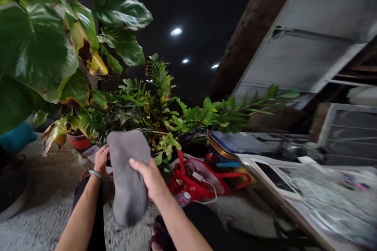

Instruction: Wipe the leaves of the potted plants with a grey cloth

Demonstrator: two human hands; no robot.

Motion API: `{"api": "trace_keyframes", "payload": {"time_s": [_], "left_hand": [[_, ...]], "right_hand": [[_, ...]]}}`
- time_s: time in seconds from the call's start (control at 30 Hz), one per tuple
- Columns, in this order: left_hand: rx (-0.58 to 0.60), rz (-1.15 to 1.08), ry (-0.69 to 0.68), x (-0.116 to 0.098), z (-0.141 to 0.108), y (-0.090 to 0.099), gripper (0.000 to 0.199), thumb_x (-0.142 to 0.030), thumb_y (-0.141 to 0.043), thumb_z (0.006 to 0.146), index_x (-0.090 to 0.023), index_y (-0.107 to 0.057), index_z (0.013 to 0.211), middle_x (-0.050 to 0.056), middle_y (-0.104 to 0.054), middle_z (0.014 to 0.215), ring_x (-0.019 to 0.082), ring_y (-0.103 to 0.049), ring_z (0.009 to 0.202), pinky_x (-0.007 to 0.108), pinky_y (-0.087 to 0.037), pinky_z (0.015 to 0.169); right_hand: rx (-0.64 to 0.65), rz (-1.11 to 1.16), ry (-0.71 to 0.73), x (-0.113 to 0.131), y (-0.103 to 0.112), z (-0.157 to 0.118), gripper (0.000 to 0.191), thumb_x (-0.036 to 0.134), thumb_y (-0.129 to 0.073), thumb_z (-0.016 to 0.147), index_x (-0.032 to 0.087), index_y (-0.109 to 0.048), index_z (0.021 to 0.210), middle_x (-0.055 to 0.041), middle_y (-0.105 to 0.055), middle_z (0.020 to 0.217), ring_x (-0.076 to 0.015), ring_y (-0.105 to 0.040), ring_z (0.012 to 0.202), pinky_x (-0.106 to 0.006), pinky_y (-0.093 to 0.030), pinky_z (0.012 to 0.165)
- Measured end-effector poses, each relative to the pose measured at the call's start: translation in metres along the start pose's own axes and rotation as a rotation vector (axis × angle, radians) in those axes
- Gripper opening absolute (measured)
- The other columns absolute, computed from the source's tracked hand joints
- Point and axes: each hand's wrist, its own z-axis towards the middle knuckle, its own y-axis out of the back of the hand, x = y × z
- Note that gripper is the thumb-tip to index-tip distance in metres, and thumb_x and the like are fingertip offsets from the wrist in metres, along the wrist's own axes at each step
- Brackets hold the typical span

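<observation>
A grey, soft-looking sole-shaped pad [126, 176] is held up in front of me, long side upright, wider at the top and slightly narrowed in the middle. My right hand [153, 180] grips its right side, thumb pressed on the near face and the other fingers hidden behind. At its upper left edge is my left hand [101, 160], fingers curled in against the edge; their tips are partly hidden. A pale bangle [95, 173] circles my left wrist.
Potted plants [141, 102] with broad leaves fill the left and middle. A red bag [191, 176] with a white cable sits beyond my right hand. On the right, a table [297, 219] carries a white-framed phone or tablet [275, 178]. A dark basin [11, 192] stands left.
</observation>
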Motion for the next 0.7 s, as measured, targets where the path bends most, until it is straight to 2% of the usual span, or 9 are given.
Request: {"api": "trace_keyframes", "payload": {"time_s": [0.07,0.17,0.23,0.3,0.37,0.43,0.57,0.63,0.7], "left_hand": [[-0.005,-0.030,0.009,0.002,-0.002,-0.004,0.036,-0.041,-0.079,0.057,-0.016,-0.068,0.081,-0.001,-0.062,0.064,0.014,-0.053,0.058,0.026,-0.044,0.056],[-0.020,-0.072,0.025,0.004,-0.002,-0.007,0.045,-0.040,-0.081,0.051,-0.016,-0.069,0.087,-0.002,-0.064,0.066,0.013,-0.056,0.057,0.025,-0.046,0.057],[-0.034,-0.079,0.030,0.005,-0.001,-0.008,0.045,-0.038,-0.081,0.050,-0.016,-0.070,0.087,-0.002,-0.066,0.066,0.013,-0.057,0.057,0.024,-0.046,0.057],[-0.041,-0.074,0.035,0.004,-0.001,-0.008,0.042,-0.037,-0.081,0.049,-0.016,-0.071,0.085,-0.001,-0.067,0.068,0.012,-0.056,0.057,0.023,-0.045,0.057],[-0.032,-0.063,0.037,0.000,-0.003,-0.010,0.039,-0.037,-0.080,0.050,-0.016,-0.071,0.082,0.000,-0.068,0.069,0.012,-0.056,0.057,0.023,-0.044,0.056],[-0.006,-0.052,0.038,-0.007,-0.008,-0.012,0.036,-0.037,-0.079,0.052,-0.016,-0.071,0.080,0.001,-0.068,0.070,0.013,-0.056,0.058,0.024,-0.044,0.057],[0.012,0.002,0.038,-0.026,-0.019,-0.018,0.028,-0.035,-0.079,0.052,-0.016,-0.069,0.070,-0.002,-0.060,0.059,0.012,-0.051,0.054,0.023,-0.039,0.052],[0.017,0.023,0.027,-0.032,-0.021,-0.019,0.025,-0.032,-0.079,0.049,-0.016,-0.067,0.064,-0.002,-0.059,0.056,0.012,-0.048,0.053,0.023,-0.038,0.051],[0.027,0.016,0.014,-0.034,-0.020,-0.017,0.023,-0.032,-0.078,0.049,-0.016,-0.068,0.064,-0.001,-0.061,0.058,0.013,-0.051,0.057,0.024,-0.040,0.053]], "right_hand": [[-0.096,0.077,0.088,0.017,0.000,0.029,0.038,0.029,-0.083,0.049,0.019,-0.069,0.082,-0.0035,-0.078,0.076,-0.0259,-0.071,0.080,-0.035,-0.054,0.074],[-0.123,0.184,-0.118,0.004,0.008,0.054,0.021,0.030,-0.077,0.053,0.021,-0.066,0.068,-0.0049,-0.072,0.060,-0.0293,-0.073,0.077,-0.038,-0.056,0.070],[-0.104,0.201,-0.318,-0.022,0.016,0.047,0.017,0.033,-0.074,0.056,0.022,-0.064,0.063,-0.0059,-0.069,0.053,-0.0309,-0.073,0.074,-0.041,-0.057,0.067],[-0.083,0.186,-0.405,-0.042,0.022,0.027,0.019,0.036,-0.075,0.057,0.022,-0.064,0.063,-0.0060,-0.069,0.053,-0.0310,-0.073,0.073,-0.041,-0.057,0.066],[-0.036,0.176,-0.353,-0.042,0.021,0.005,0.024,0.037,-0.077,0.055,0.021,-0.067,0.070,-0.0054,-0.072,0.058,-0.0300,-0.073,0.073,-0.040,-0.057,0.068],[0.011,0.178,-0.179,-0.020,0.010,-0.003,0.034,0.036,-0.080,0.054,0.019,-0.070,0.081,-0.0048,-0.075,0.069,-0.0281,-0.072,0.075,-0.039,-0.056,0.070],[-0.014,0.195,0.124,0.034,-0.023,0.030,0.037,0.031,-0.083,0.052,0.019,-0.070,0.084,-0.0019,-0.077,0.077,-0.0245,-0.070,0.078,-0.034,-0.054,0.073],[0.013,0.204,0.046,0.033,-0.033,0.051,0.027,0.030,-0.080,0.053,0.019,-0.068,0.075,-0.0017,-0.074,0.067,-0.0245,-0.069,0.073,-0.034,-0.054,0.070],[0.057,0.171,-0.124,0.009,-0.034,0.058,0.020,0.030,-0.076,0.054,0.019,-0.067,0.069,-0.0026,-0.070,0.058,-0.0245,-0.068,0.067,-0.035,-0.054,0.066]]}}
